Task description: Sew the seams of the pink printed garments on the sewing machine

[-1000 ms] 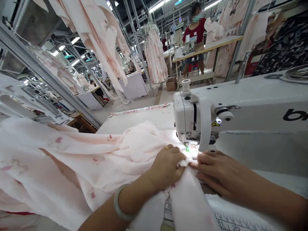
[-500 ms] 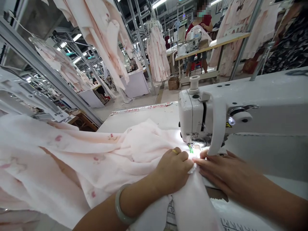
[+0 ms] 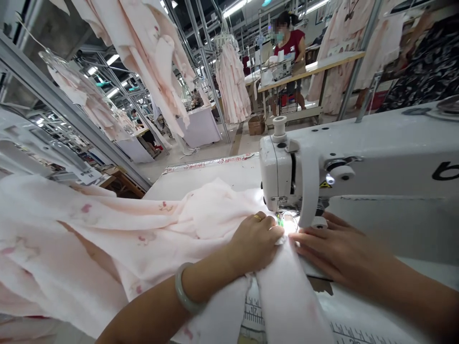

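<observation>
A pale pink garment [image 3: 211, 215] with small printed motifs spreads across the sewing table and under the lit needle area of a white sewing machine [image 3: 276, 167]. My left hand [image 3: 256, 243], with a ring and a bangle, is closed on a fold of the cloth just left of the green-marked presser foot [image 3: 279, 220]. To the right of the foot lies my right hand [image 3: 333, 243], fingers stretched out and fingertips at the cloth's edge. A strip of the cloth hangs toward me between the hands. My fingers and the machine head hide the exact stitching point.
Printed ruler markings [image 3: 254, 308] show on the table's near side. A grey metal pole [image 3: 82, 114] slants at left. Pink garments [image 3: 233, 81] hang on racks beyond. A co-worker [image 3: 292, 45] is at another machine, near a cardboard box [image 3: 256, 125].
The view has shifted slightly, so the machine appears farther left. My left hand is closer to the presser foot. My right fingers look more stretched out. The co-worker has leaned lower.
</observation>
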Demonstrator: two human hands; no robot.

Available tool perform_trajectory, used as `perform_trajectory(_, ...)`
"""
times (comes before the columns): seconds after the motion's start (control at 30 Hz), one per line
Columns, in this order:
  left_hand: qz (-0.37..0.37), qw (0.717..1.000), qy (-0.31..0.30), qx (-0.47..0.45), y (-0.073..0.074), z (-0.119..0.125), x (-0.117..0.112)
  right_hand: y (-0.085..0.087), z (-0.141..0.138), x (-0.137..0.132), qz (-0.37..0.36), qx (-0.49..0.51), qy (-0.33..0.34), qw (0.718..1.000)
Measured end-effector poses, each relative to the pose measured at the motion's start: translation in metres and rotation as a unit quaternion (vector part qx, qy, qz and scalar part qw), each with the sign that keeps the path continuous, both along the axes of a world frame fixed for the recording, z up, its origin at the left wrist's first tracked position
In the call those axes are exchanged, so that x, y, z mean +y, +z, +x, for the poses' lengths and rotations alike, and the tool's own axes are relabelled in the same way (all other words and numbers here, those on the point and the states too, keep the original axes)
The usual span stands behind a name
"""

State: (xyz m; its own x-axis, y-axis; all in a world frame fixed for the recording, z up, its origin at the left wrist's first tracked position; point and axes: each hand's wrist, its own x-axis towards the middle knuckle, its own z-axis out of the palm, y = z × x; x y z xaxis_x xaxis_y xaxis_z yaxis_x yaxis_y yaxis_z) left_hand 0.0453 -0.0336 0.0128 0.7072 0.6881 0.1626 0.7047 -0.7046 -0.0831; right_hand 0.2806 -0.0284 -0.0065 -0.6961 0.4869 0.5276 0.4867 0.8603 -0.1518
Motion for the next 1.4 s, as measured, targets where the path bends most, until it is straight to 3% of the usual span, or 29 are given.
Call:
perform_trajectory(0.1,-0.012,1.0,0.006,0.007,0.011,0.0,-0.011,0.008,-0.003,-0.003,-0.017,-0.022,0.049,0.998)
perform_trajectory(0.27,0.035,0.997,0.066,-0.01,0.02,0.001,-0.037,0.012,-0.004,-0.007,-0.093,-0.043,0.064,0.993)
perform_trajectory(0.43,0.032,0.996,0.068,-0.039,0.011,0.011,-0.045,0.008,-0.003,-0.009,-0.168,-0.049,0.055,0.983)
perform_trajectory(0.67,0.056,0.992,0.045,-0.108,-0.006,0.015,-0.039,0.017,0.001,-0.007,-0.18,-0.063,0.06,0.98)
perform_trajectory(0.83,0.052,0.987,-0.01,-0.153,-0.006,0.011,-0.038,0.017,0.005,-0.005,-0.15,-0.075,0.064,0.984)
perform_trajectory(1.1,0.069,0.992,0.003,-0.102,-0.012,0.011,-0.038,0.01,0.01,0.005,0.005,-0.012,0.043,0.999)
perform_trajectory(1.4,0.059,0.998,0.018,-0.015,-0.012,0.011,-0.036,0.003,0.002,0.003,0.026,-0.035,0.03,0.999)
